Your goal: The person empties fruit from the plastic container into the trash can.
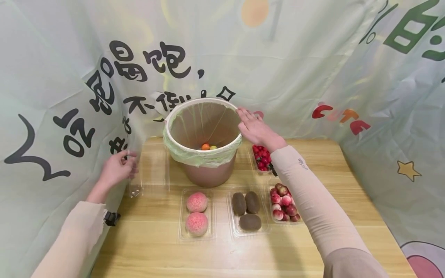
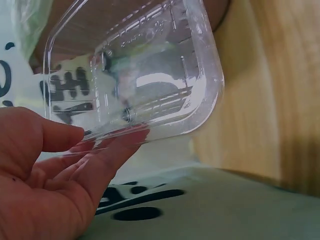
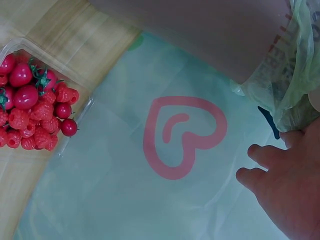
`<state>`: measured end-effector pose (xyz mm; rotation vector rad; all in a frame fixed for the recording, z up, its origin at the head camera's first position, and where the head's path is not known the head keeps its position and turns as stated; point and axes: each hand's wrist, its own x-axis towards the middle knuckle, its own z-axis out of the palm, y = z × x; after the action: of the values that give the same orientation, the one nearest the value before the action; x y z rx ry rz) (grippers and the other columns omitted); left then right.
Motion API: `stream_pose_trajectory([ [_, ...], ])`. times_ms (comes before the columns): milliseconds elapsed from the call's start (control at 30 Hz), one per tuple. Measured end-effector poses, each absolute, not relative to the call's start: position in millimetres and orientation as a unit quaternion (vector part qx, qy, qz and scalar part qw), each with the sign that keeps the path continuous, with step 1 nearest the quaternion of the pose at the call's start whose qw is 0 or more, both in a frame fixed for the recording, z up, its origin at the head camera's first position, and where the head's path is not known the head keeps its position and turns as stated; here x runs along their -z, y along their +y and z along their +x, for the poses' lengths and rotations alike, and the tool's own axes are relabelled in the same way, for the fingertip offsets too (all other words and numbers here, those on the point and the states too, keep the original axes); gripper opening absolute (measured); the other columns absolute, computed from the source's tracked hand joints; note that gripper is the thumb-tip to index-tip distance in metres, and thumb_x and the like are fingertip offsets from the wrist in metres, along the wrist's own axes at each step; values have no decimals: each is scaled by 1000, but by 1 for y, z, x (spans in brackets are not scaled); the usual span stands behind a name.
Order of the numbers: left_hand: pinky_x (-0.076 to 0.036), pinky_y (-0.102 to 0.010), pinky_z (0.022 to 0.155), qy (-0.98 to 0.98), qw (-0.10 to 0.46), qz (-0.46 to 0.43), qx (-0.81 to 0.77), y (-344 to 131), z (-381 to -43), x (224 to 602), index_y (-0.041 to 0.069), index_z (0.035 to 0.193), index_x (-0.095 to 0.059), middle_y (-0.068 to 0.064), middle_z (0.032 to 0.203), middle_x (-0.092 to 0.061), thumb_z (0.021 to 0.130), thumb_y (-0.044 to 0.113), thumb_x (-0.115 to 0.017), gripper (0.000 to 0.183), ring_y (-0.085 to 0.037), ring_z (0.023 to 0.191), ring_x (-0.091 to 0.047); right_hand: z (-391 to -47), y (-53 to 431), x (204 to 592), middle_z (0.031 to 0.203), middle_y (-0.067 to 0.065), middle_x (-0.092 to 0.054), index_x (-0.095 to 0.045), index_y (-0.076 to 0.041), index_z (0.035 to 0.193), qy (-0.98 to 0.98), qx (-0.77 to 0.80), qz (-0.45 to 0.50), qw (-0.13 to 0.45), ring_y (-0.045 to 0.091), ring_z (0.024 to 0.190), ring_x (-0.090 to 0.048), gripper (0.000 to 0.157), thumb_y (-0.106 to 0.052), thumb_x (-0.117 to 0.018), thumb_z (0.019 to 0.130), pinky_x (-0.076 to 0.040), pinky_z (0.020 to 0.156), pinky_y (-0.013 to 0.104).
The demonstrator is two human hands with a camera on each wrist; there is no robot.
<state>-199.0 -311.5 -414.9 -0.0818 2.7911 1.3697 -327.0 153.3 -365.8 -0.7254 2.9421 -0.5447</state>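
My left hand [image 1: 119, 170] pinches the edge of a clear plastic container [image 1: 155, 164] at the far left of the table. In the left wrist view, the thumb and fingers lie along the rim of this see-through container [image 2: 150, 75], and nothing shows inside it. A mauve bin [image 1: 208, 175] with a white rim stands at the back, lined with a pale green bag [image 1: 187, 154]. An orange fruit [image 1: 206, 146] and a yellow-green one [image 1: 213, 148] show inside. My right hand [image 1: 256, 129] rests at the bin's right rim, its fingers extended; the right wrist view shows its fingertips beside the bag.
A tray of two pink peaches [image 1: 197, 213] and a tray of three brown kiwis [image 1: 246, 208] stand in front of the bin. To the right are reddish plum-like fruits [image 1: 285, 204] and a tray of red berries [image 3: 35, 107]. Printed cloth [image 1: 278, 69] encloses the table.
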Motion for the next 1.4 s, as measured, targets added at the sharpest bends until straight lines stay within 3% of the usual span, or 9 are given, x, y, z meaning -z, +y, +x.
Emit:
stream_pose_trajectory([
  [167,-66,-31,65,895,47,-28,-443,-312,-192,435,-16,141,-49,-33,101,-74,109,5,-44,39,-17,76,-76,-327,154,366,179,15,-9,-10,-11,171,957,174,-231,32,40,164,-10,70,-37,-17,106,-8,133,63],
  [267,-66,-32,64,897,60,-31,-437,-311,-186,448,-17,137,-51,-34,100,-74,108,5,-45,36,-16,71,-75,-326,154,366,179,14,-9,-10,-12,171,958,174,-228,30,40,165,-11,71,-40,-16,105,-9,133,61],
  [400,-64,-34,60,904,70,-32,-420,-314,-179,466,-17,131,-54,-32,94,-74,108,5,-48,33,-19,68,-74,-325,153,365,179,14,-7,-9,-12,171,959,168,-227,32,41,165,-10,72,-41,-14,105,-8,133,61],
  [633,-51,-30,53,928,94,-36,-360,-316,-168,490,-11,124,-63,-20,79,-74,103,8,-50,32,-19,61,-67,-325,153,365,179,15,-5,-8,-14,171,962,151,-226,33,45,164,-5,73,-43,-12,105,-5,133,62],
  [800,-50,-30,54,928,116,-38,-352,-318,-164,499,-14,126,-61,-18,78,-71,101,8,-52,34,-19,63,-65,-324,154,366,179,15,-6,-9,-14,171,963,147,-225,28,45,164,-5,73,-43,-12,104,-5,132,63],
  [967,-52,-29,53,919,129,-46,-370,-319,-160,511,-18,123,-60,-13,73,-70,101,5,-55,32,-16,59,-62,-325,155,366,179,14,-5,-8,-15,171,963,151,-222,31,45,164,-5,73,-44,-12,104,-5,132,64],
  [1233,-62,-38,57,889,146,-88,-425,-320,-155,524,-18,122,-58,-22,80,-72,105,4,-52,28,-21,62,-71,-325,155,366,179,13,-4,-7,-16,171,963,153,-220,35,44,164,-4,73,-44,-12,104,-4,132,64],
  [1400,-63,-40,57,881,146,-96,-440,-320,-154,527,-17,119,-56,-23,80,-70,105,2,-50,25,-23,63,-71,-325,155,366,179,13,-5,-8,-16,171,963,153,-220,32,44,164,-4,73,-44,-12,104,-5,132,64],
])
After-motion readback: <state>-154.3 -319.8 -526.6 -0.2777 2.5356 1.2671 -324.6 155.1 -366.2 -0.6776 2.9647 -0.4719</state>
